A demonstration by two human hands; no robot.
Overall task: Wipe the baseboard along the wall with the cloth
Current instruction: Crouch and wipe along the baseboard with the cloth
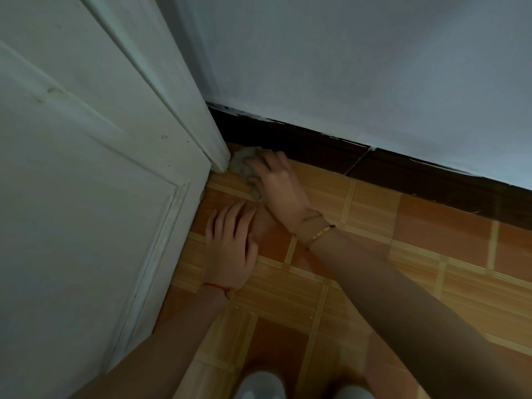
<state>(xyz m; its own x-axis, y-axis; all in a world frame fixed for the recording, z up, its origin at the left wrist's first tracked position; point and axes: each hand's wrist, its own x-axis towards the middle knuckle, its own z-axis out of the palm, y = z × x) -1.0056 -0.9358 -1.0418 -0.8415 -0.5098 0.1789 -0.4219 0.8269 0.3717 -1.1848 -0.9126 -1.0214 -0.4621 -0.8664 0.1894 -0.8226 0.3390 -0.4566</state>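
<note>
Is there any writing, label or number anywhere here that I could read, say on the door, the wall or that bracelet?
None can be read. The door, wall and baseboard show no text. The gold bracelet on the right hand has small marks, too blurred to tell.

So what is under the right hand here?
The right hand presses a crumpled pale cloth onto the tiled floor in the corner, where the dark baseboard meets the door frame. Most of the cloth is hidden beneath the palm and fingers.

Bare forearms, red string bracelet (214, 287), gold bracelets (318, 228), pale shoes (260, 385).
</note>
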